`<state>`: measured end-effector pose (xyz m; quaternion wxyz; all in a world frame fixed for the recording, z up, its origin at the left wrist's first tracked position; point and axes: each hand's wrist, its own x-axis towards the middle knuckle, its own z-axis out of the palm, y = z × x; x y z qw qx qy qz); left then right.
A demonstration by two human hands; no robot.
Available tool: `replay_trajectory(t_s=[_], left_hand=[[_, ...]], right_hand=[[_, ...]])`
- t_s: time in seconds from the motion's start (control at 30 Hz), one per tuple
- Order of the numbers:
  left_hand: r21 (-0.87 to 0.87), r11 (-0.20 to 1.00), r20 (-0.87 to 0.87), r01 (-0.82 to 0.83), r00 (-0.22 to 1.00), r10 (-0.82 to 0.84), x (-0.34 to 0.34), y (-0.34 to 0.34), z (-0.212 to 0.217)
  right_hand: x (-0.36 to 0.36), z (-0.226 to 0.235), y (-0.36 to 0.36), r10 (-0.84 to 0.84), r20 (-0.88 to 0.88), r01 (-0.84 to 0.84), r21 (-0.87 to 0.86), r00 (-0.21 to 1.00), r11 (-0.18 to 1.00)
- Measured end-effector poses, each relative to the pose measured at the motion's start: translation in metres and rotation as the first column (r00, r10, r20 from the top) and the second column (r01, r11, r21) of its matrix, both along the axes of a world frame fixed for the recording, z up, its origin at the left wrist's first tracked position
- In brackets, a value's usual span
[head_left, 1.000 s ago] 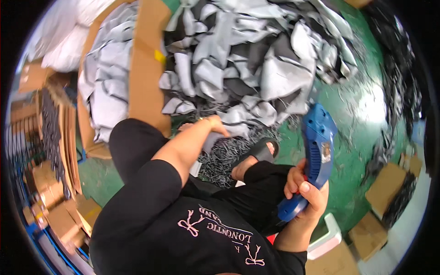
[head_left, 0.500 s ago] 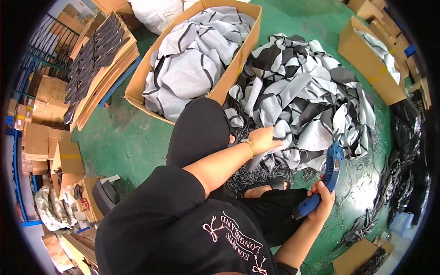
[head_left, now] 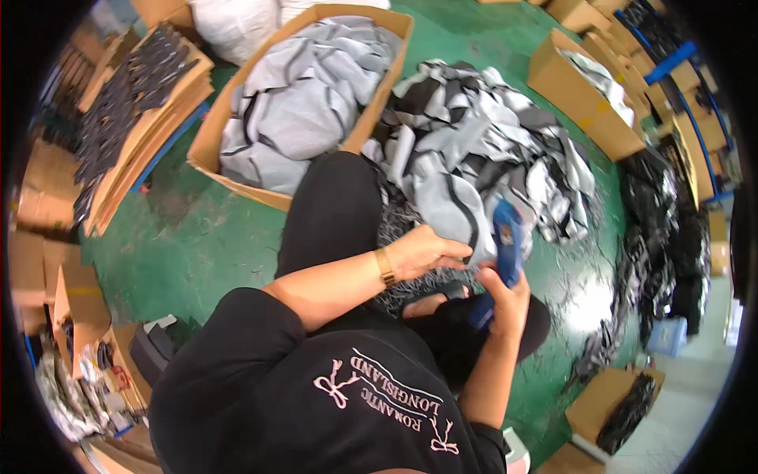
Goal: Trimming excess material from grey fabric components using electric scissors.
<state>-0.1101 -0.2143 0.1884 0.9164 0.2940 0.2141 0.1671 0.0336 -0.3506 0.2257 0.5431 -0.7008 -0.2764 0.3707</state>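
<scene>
Pinched between the closed fingers of my left hand (head_left: 422, 253) is the edge of a light grey fabric piece (head_left: 444, 207) with a black band. The piece hangs toward the heap of grey and black fabric pieces (head_left: 474, 138) on the floor. My right hand (head_left: 509, 304) is wrapped around blue electric scissors (head_left: 508, 237), slightly blurred, held upright just right of the left hand. The scissors' head is beside the fabric; whether the blades touch it I cannot tell.
A large open carton (head_left: 379, 87) full of grey fabric pieces stands beyond my left knee. Thin black offcuts (head_left: 395, 229) litter the green floor under the heap. Another carton (head_left: 580, 99) stands at far right, near black plastic bags (head_left: 671, 229). Stacked cardboard sheets (head_left: 150, 130) are at left.
My left hand has drawn a fabric piece from the heap toward me. My right hand has brought the scissors left, close to the left hand. The view has shifted to the right.
</scene>
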Motion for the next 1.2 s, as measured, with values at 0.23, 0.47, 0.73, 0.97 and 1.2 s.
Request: replay_trajectory(t_s=[0.23, 0.47, 0.73, 0.97, 1.2], left_hand=[[0.028, 1.0, 0.071, -0.002, 0.997, 0.0, -0.019, -0.005, 0.029], [0.138, 0.986, 0.097, 0.093, 0.99, -0.107, -0.03, 0.002, 0.034], [0.06, 0.984, 0.015, -0.171, 0.985, 0.17, -0.029, 0.011, 0.03], [0.115, 0.951, 0.028, -0.286, 0.958, 0.284, -0.023, 0.008, 0.031], [0.198, 0.939, 0.015, -0.283, 0.958, 0.285, -0.02, 0.006, 0.028]], right_hand=[[-0.03, 0.009, 0.006, -0.031, 0.087, 0.032, -0.015, 0.996, 0.999], [-0.023, 0.022, -0.006, 0.043, -0.015, -0.043, -0.02, 0.999, 0.999], [-0.025, 0.031, -0.035, -0.025, -0.131, 0.031, 0.044, 0.991, 0.999], [-0.044, 0.038, -0.061, 0.055, -0.067, -0.064, -0.136, 0.996, 0.989], [-0.044, 0.031, -0.066, 0.049, -0.088, -0.065, -0.191, 0.995, 0.98]])
